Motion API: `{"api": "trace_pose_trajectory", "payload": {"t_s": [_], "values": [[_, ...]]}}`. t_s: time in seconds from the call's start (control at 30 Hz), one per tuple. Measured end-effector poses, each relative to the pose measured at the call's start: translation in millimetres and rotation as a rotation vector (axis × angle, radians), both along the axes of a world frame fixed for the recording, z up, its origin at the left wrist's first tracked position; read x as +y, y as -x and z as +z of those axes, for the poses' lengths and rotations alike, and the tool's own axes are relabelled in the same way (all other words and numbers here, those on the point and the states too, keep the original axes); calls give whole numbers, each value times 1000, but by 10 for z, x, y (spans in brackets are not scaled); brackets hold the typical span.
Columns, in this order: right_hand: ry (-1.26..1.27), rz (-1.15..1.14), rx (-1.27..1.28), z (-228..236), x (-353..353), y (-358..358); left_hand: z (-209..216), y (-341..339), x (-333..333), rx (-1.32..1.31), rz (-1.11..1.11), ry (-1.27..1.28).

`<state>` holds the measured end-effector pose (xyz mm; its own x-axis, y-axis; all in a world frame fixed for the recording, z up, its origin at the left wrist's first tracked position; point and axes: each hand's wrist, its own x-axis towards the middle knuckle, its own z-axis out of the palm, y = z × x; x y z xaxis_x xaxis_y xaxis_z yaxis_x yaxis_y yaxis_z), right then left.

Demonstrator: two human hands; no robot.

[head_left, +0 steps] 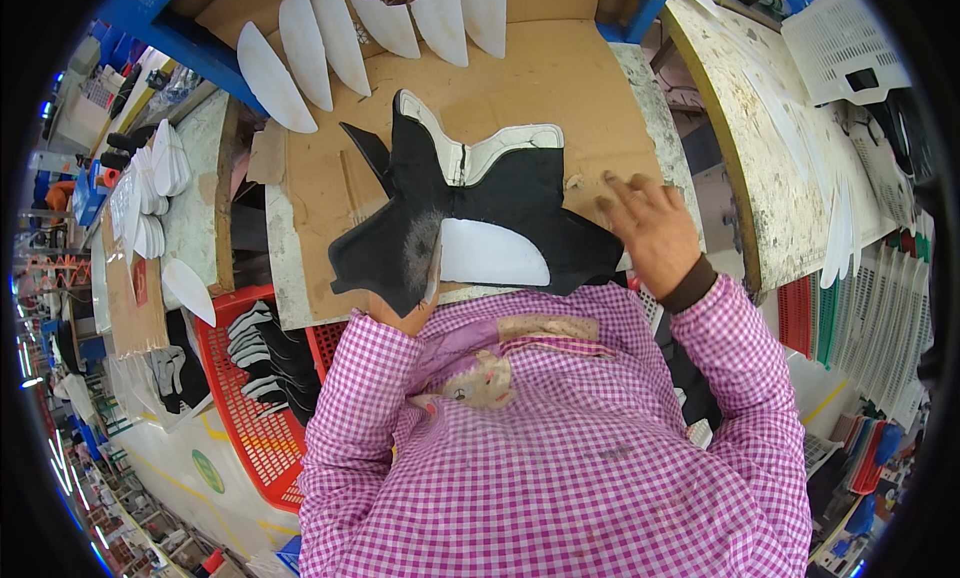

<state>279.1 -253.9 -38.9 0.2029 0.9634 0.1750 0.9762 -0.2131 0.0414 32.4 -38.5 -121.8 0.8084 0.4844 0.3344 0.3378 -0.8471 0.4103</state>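
A black shoe upper [500,193] with a white-lined notched edge lies spread over the cardboard in front of me. On its near part rests a white half-moon insert [493,253] with a straight lower edge. My left hand [405,315] is at the near left edge of the upper, gripping it from beneath; most of its fingers are hidden under the black material. Just right of the upper, my right hand [658,233] is open and empty, its fingers spread over the cardboard. A narrow black flap [367,155] sticks out at the upper's left.
Several white half-moon pieces [303,46] stand in a row at the back of the cardboard-covered table [600,98], inside a blue frame [190,48]. Left of me a red basket [255,428] holds stacked black pieces [272,358]. At right is a worn side table [740,148].
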Motion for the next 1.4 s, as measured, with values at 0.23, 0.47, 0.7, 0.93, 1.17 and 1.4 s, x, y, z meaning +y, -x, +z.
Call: {"api": "trace_pose_trajectory", "payload": {"t_s": [0.23,0.47,0.7,0.93,1.17,1.4], "values": [[59,452,166,-407,586,778,96,-62,-89,8,-18,-50],[46,444,151,-479,590,747,582,-192,-261,-270,58,599],[-86,367,352,-426,584,716,703,-523,-663,91,-79,-237],[-88,321,432,-357,547,753,534,-506,-698,23,-97,-133],[-113,439,552,-381,414,693,335,45,-501,-288,-144,65],[-1029,237,1995,96,114,134,747,184,-646,-274,-21,463]]}}
